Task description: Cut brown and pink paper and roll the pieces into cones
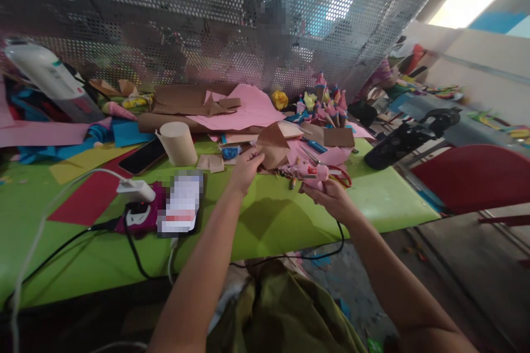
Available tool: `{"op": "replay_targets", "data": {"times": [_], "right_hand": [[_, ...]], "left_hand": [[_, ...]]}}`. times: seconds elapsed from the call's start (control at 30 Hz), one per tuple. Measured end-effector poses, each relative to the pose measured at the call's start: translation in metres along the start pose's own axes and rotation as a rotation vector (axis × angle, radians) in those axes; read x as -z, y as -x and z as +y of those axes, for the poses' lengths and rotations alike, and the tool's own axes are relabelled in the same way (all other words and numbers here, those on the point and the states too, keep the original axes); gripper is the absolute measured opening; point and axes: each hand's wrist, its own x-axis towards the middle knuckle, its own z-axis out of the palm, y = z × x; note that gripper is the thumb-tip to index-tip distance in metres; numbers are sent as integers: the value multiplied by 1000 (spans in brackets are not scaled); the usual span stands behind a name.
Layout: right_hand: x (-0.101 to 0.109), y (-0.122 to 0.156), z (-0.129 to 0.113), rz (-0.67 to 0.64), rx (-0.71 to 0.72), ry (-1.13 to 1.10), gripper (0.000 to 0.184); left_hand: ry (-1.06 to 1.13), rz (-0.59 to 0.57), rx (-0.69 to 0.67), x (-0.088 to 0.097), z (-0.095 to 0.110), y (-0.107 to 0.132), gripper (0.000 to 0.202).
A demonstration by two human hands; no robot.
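My left hand [247, 167] reaches forward over the green table [269, 220] and pinches the edge of a folded brown paper piece [272, 146]. My right hand [329, 197] is closed around a pink glue gun [310, 172], whose black cord runs down off the table's front edge. Red-handled scissors [342, 175] lie just behind the gun. Small brown paper scraps [211, 163] rest to the left of my left hand.
A brown paper cylinder [178, 143], a dark phone [143, 157], a white charger [136, 190] with cables and coloured paper sheets lie at left. Pink paper [248, 110] and small paper cones [325, 105] sit at the back by a perforated metal screen. A red chair [476, 176] stands right.
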Motion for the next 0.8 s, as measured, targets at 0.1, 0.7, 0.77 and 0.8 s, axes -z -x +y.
{"op": "replay_targets", "data": {"times": [0.1,0.7,0.77,0.8], "right_hand": [[-1,0,0,-12,17,2,50],[-3,0,-9,-36,50,-15,44],[-3,-1,-8,-32,65,4,41],[-3,-1,-7,-25,69,16,41]], "left_hand": [[-8,-7,4,0,0,0,22],[-18,-4,-4,2,-1,0,24],[-18,-1,-1,2,-1,0,24],[-19,3,1,2,-1,0,24]]}}
